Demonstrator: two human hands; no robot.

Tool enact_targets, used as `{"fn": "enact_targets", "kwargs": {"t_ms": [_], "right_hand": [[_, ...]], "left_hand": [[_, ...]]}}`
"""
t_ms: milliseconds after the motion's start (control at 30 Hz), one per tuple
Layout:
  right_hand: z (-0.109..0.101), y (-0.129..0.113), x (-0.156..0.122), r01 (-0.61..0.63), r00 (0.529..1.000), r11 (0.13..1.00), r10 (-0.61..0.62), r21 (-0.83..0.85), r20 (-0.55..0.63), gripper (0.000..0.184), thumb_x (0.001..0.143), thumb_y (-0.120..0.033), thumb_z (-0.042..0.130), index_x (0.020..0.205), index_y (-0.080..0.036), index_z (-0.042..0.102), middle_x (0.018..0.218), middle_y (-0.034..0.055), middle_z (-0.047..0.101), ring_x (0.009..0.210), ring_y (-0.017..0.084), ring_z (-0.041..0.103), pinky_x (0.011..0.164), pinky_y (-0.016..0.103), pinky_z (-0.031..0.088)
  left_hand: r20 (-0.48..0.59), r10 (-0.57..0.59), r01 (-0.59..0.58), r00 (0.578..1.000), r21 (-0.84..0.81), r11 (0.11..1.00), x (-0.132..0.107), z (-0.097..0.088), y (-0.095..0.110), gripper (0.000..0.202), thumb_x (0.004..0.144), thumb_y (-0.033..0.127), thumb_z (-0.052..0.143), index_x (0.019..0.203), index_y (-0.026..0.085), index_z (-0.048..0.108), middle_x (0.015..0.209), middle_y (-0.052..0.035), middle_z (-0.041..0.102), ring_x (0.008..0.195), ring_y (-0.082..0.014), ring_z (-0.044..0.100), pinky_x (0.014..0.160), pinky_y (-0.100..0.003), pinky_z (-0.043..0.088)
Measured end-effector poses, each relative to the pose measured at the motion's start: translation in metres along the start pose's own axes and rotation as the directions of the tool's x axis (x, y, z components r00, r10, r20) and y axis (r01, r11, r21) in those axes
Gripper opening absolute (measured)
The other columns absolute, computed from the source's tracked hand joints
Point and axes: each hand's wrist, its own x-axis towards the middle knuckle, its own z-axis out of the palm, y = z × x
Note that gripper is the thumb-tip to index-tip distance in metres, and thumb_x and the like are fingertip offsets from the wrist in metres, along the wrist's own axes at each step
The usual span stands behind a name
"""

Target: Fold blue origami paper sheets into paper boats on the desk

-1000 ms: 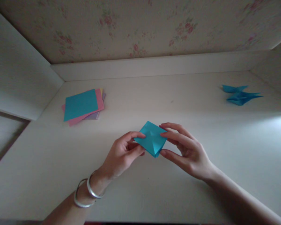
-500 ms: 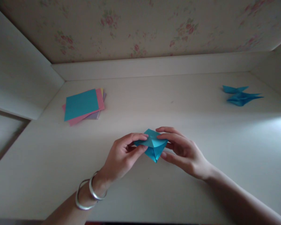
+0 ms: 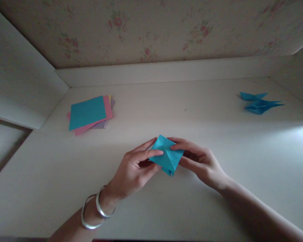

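Note:
Between my two hands is a partly folded sheet of blue origami paper (image 3: 168,156), its upper layer spread into a diamond with creases meeting near the middle. My left hand (image 3: 137,166) grips its left side, index finger lying on the top face and thumb at the lower left edge. On the right side, my right hand (image 3: 200,161) holds the paper with fingers on the upper right edge and the thumb by the lower right edge. Lower layers peek out beneath the front point; the underside is hidden.
A stack of coloured paper squares (image 3: 88,112), blue on top with pink, purple and yellow below, lies at the back left of the white table (image 3: 151,208). Folded blue paper figures (image 3: 261,105) rest at the back right. A floral wall stands behind.
The top flap of the blue paper has come down toward me, so a flat diamond face now covers the opening seen before. My left index finger has shifted onto that face.

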Motion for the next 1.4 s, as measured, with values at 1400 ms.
{"fn": "enact_targets", "kwargs": {"t_ms": [1400], "right_hand": [[-0.013, -0.012, -0.001, 0.12, 0.934, 0.977, -0.05, -0.178, 0.354, 0.019, 0.091, -0.03, 0.072, 0.107, -0.024, 0.08, 0.15, 0.0129, 0.05, 0.135, 0.032, 0.053, 0.114, 0.047, 0.043]], "left_hand": [[0.319, 0.134, -0.136, 0.938, -0.015, 0.991, 0.007, -0.005, 0.002, 0.026, 0.088, 0.036, 0.072, 0.107, 0.02, 0.08, 0.109, -0.0081, 0.071, 0.097, -0.0183, 0.067, 0.085, -0.024, 0.051]]}}
